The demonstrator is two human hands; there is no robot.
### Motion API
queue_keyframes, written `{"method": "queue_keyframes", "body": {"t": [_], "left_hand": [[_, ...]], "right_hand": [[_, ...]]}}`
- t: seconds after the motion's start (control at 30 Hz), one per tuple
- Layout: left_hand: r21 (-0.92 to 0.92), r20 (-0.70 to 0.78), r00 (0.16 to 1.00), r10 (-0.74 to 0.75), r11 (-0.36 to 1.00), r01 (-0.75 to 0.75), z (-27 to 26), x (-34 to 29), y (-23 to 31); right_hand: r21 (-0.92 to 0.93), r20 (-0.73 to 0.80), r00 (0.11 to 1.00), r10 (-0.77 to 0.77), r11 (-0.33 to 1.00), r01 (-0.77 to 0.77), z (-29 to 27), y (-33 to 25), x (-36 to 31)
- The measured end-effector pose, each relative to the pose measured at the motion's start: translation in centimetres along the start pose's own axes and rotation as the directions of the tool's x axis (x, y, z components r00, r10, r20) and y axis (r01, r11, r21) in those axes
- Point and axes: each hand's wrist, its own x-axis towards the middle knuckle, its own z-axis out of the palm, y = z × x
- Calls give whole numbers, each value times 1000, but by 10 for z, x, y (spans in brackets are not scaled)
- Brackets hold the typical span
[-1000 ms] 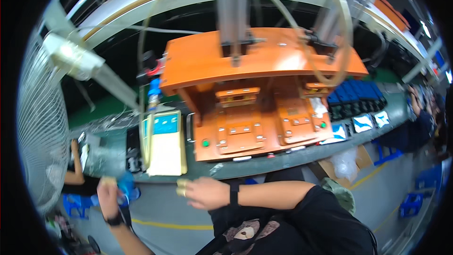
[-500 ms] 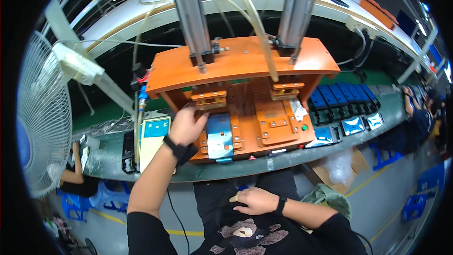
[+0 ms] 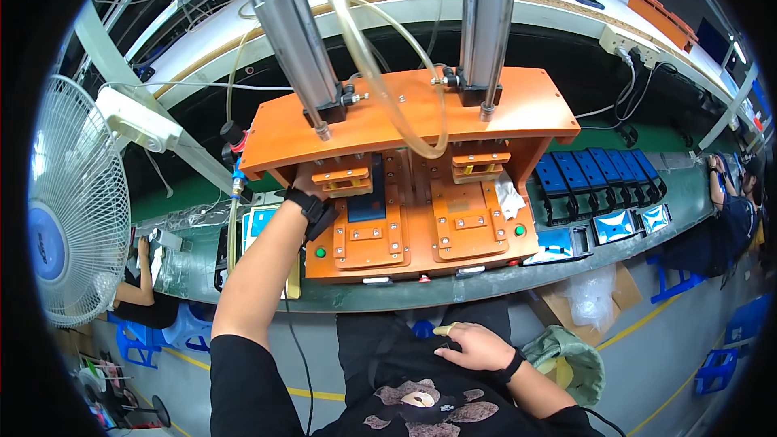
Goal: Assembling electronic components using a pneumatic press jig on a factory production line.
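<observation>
My left hand (image 3: 304,178) reaches into the orange press (image 3: 405,109) beside its left pressing block (image 3: 341,176). The fingers are hidden behind that block and the frame. A flat dark-blue panel (image 3: 366,209) stands partly behind and beside the block, over the rear of the left fixture (image 3: 369,249). Whether my fingers touch the panel cannot be seen. On my lap lies my right hand (image 3: 479,346), holding nothing, its fingers loosely stretched and a yellowish cover on one fingertip. The right fixture (image 3: 468,218) bears no panel.
Several black frames with blue panels (image 3: 595,174) stand right of the press, near a crumpled white cloth (image 3: 508,197). A pale yellow stack with a blue piece (image 3: 257,225) lies to the left. A fan (image 3: 77,202) rises at far left; a green-lined bin (image 3: 566,364) stands below.
The blue panel has gone from the front of the left fixture back under the press. My left hand has moved deeper inside. My right hand stays on my lap.
</observation>
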Motion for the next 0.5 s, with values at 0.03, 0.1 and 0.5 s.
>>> {"method": "queue_keyframes", "body": {"t": [0.03,0.1,0.5], "left_hand": [[-272,9,1000,-13,962,15,-7,2,4],[-295,-19,998,-64,954,55,-1,3,0],[549,-161,907,-389,728,410,-111,-245,52]], "right_hand": [[-2,-1,1000,2,1000,-2,-6,1,-3],[49,-2,997,77,996,-77,-24,4,-17],[404,-785,457,418,905,-133,-345,200,-89]]}}
